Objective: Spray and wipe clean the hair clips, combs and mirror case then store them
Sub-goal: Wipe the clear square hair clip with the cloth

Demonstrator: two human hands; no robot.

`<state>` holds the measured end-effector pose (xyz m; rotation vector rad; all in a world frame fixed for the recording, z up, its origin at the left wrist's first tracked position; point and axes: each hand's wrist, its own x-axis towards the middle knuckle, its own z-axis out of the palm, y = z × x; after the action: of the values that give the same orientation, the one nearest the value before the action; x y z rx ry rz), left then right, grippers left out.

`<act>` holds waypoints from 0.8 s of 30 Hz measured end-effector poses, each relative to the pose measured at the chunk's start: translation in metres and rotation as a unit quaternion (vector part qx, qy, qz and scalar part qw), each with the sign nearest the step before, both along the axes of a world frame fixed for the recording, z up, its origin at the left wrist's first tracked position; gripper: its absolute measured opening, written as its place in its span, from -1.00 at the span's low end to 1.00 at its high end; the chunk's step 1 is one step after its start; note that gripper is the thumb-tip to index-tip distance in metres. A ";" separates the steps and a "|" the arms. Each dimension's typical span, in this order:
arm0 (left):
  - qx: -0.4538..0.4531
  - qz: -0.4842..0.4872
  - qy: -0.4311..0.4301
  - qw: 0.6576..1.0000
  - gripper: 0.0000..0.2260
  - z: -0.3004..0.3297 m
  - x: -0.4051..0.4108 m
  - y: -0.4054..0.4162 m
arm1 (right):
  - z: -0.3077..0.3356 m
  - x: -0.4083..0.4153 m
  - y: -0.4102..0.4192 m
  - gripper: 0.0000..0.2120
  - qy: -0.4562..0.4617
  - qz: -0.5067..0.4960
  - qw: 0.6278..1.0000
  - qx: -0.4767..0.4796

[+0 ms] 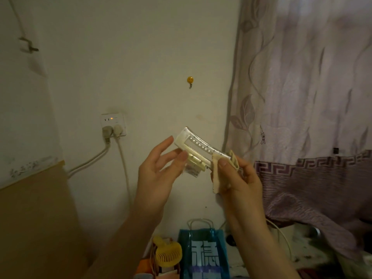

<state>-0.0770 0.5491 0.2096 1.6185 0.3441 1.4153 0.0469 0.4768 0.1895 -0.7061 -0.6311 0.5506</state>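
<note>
I hold a large cream hair clip [196,147] up in front of the wall; it has a rectangular frame and a row of small studs along one bar. My left hand [159,172] pinches its hinge end between thumb and fingertips. My right hand [236,182] grips a beige cloth [216,178] and presses it with the thumb against the clip's right end. The combs and mirror case are out of view.
A blue gift bag [203,256] and a small yellow fan [168,253] stand below my hands. The wall socket [113,125] with two plugs and trailing cables is at the left. A patterned curtain [302,97] hangs at the right, a brown board [36,218] at the lower left.
</note>
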 end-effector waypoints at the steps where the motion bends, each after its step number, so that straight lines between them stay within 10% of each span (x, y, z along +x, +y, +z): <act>1: -0.003 -0.012 0.004 1.000 -0.39 -0.003 0.003 -0.002 | -0.003 -0.002 0.001 -0.71 0.009 -0.005 1.000 -0.001; 24: -0.014 -0.059 0.055 0.997 -0.34 -0.012 -0.017 0.007 | 0.005 0.003 -0.013 -0.80 -0.269 -0.005 0.962 -0.044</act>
<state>-0.0945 0.5556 0.1974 1.6705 0.3255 1.2315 0.0499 0.4635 0.1947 -0.9528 -1.1138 0.3758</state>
